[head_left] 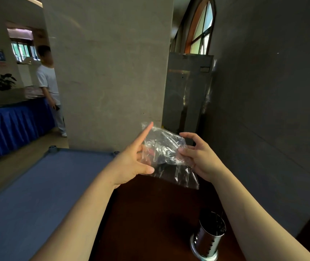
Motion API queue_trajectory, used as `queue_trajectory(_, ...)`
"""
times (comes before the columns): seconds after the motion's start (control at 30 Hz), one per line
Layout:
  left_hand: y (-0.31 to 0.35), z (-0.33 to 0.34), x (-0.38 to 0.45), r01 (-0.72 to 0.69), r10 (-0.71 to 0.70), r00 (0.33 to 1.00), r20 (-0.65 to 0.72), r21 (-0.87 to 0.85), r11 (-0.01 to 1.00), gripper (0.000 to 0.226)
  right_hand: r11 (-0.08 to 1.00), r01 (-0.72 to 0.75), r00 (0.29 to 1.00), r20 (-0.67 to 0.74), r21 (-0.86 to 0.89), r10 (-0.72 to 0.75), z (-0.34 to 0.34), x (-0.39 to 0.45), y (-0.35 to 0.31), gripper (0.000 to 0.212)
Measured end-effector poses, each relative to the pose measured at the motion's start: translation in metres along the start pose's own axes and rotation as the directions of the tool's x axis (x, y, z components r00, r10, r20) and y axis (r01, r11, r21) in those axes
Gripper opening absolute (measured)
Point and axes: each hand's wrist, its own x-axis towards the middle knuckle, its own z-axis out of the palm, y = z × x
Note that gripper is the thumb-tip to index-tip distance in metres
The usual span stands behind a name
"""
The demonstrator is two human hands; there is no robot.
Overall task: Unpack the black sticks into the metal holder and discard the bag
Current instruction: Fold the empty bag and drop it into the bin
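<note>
A person holds a crumpled clear plastic bag [166,153] up between both hands, above a dark wooden table [146,213]. The left hand [131,161] pinches the bag's left side, its forefinger pointing straight out. The right hand [200,157] grips the right edge with thumb and curled fingers. Below the right forearm, a perforated metal holder [207,240] stands on the table with black sticks [215,222] inside. A blue surface [37,194] lies below the left arm.
</note>
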Motion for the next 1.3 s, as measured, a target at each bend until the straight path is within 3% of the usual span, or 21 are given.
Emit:
queue_trajectory(0.2,-0.009,0.000,0.008,0.026,0.012,0.984,-0.178,0.210,0.977,0.081,0.994,-0.075,0.993,-0.083,0.076,0.081,0.001,0.001,0.000,0.034)
queue_trajectory(0.27,-0.013,0.000,0.010,0.035,0.021,0.972,-0.233,0.233,0.972,0.073,0.997,-0.052,0.997,-0.059,0.064,0.056,0.001,-0.003,-0.001,0.043)
queue_trajectory(0.37,-0.017,-0.002,0.013,0.033,0.016,0.963,-0.271,0.175,0.984,0.068,0.978,0.018,0.999,0.037,-0.210,-0.011,-0.003,-0.011,-0.001,0.090)
queue_trajectory(0.47,-0.018,-0.004,0.017,0.041,-0.033,0.963,-0.269,0.024,0.999,0.063,0.811,0.128,0.991,0.097,-0.571,-0.088,0.003,-0.016,-0.005,0.103)
queue_trajectory(0.6,-0.020,-0.006,0.019,0.056,-0.100,0.975,-0.198,-0.216,0.975,0.058,0.691,0.237,0.970,0.122,-0.683,-0.213,0.009,-0.020,-0.007,0.074)
queue_trajectory(0.7,-0.018,-0.009,0.016,0.050,-0.090,0.974,-0.206,-0.190,0.980,0.052,0.597,0.327,0.922,0.109,-0.733,-0.372,0.010,-0.022,-0.008,0.033)
queue_trajectory(0.8,-0.013,-0.010,0.011,0.017,-0.027,0.965,-0.260,-0.040,0.999,0.036,0.617,0.413,0.886,0.137,-0.670,-0.443,0.008,-0.020,-0.009,0.008)
queue_trajectory(0.93,-0.012,-0.012,0.011,0.009,0.059,0.937,-0.344,0.191,0.981,0.004,0.800,0.335,0.935,0.068,-0.497,-0.349,0.004,-0.012,-0.005,0.009)
queue_trajectory(1.03,-0.008,-0.014,0.008,-0.017,0.042,0.952,-0.304,0.082,0.996,0.016,0.911,0.257,0.966,0.080,-0.322,-0.244,0.000,-0.007,0.000,0.007)
queue_trajectory(1.13,-0.004,-0.016,0.004,0.006,-0.019,0.975,-0.222,-0.060,0.998,0.016,0.974,0.162,0.984,0.106,-0.156,-0.146,-0.006,-0.006,0.004,0.023)
queue_trajectory(1.3,-0.005,-0.021,0.002,0.048,-0.093,0.963,-0.252,-0.180,0.983,0.012,0.992,0.073,0.986,0.158,-0.107,-0.056,-0.007,-0.013,0.005,0.050)
